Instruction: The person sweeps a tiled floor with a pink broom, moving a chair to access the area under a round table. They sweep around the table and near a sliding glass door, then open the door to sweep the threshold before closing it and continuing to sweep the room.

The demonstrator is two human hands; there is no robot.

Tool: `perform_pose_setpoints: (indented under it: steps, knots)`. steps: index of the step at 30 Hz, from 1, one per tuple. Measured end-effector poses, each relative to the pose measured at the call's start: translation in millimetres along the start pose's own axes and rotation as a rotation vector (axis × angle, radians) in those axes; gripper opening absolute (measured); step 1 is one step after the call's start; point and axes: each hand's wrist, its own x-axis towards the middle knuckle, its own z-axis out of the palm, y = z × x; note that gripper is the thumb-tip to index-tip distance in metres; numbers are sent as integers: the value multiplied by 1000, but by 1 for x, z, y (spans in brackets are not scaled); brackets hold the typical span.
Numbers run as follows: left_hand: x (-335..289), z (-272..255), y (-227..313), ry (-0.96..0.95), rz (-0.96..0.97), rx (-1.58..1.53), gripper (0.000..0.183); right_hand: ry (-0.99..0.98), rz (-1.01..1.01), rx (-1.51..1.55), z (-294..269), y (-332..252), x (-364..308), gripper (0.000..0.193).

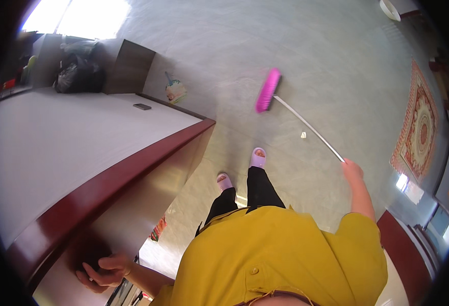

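Observation:
My right hand point(353, 170) is wrapped round the end of a broom's pale, thin handle, held out to the right. The broom point(269, 91) has a pink bristle head, which is down on the grey floor ahead of my feet. A small whitish scrap point(303, 135) lies on the floor just left of the handle. My left hand point(103, 273) hangs low at the left beside the counter's front panel, with its fingers loosely bent and apart. It holds nothing that I can see. A dark shadow or reflection shows on the panel by the fingers.
The white counter point(81, 137) with a dark red edge fills the left side. On it are a dark flat phone-like object point(142, 106) and a black plastic bag point(80, 72). A crumpled bag-like item point(175, 92) lies past its corner. A patterned rug point(417, 125) lies far right.

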Motion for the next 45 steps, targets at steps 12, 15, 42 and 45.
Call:
perform_pose_setpoints:
  steps: [12,15,42,45]
  knots:
    - [6,-11,-2,-59,18,17,18,252,112,290,97,80,-93,31]
    - [21,-7,8,-70,39,-61,21,192,56,431,85,28,-112,31]
    - [-98,177,364,-1641,206,-1433,25,-9,215,633,-2,-54,22,31]
    - [-103,194,371,-1665,298,-1475,25,148,287,835,5,-51,-44,33]
